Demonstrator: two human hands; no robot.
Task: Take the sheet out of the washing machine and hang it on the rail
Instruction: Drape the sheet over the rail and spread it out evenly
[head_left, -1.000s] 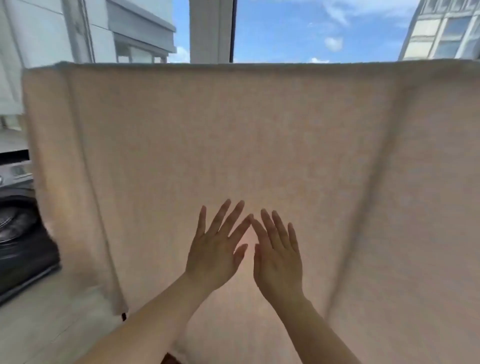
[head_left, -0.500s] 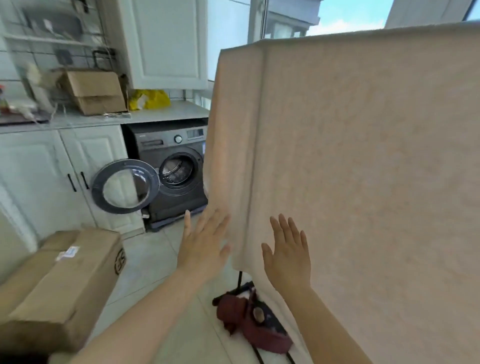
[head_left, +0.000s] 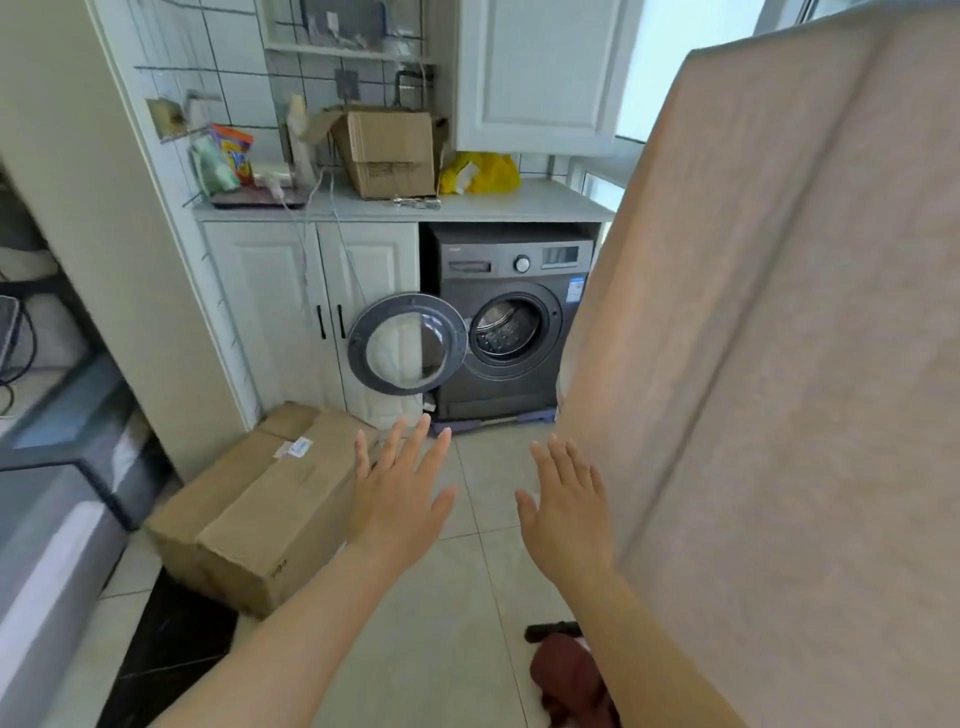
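I see the sheet (head_left: 789, 364) draped at 3 o'clock, its top and right side cut off, the rail hidden under it. Left hand (head_left: 397, 499) and right hand (head_left: 566, 512) at 6 o'clock, fingers spread, holding nothing. Washer (head_left: 511, 322) at 12, door open; whether the right hand touches the sheet, can't tell.

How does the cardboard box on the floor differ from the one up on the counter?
The floor box lies closed and taped with a white label, long and low; the counter box stands with its flaps open. The floor box looks larger, though it is nearer the camera. Both are plain brown cardboard.
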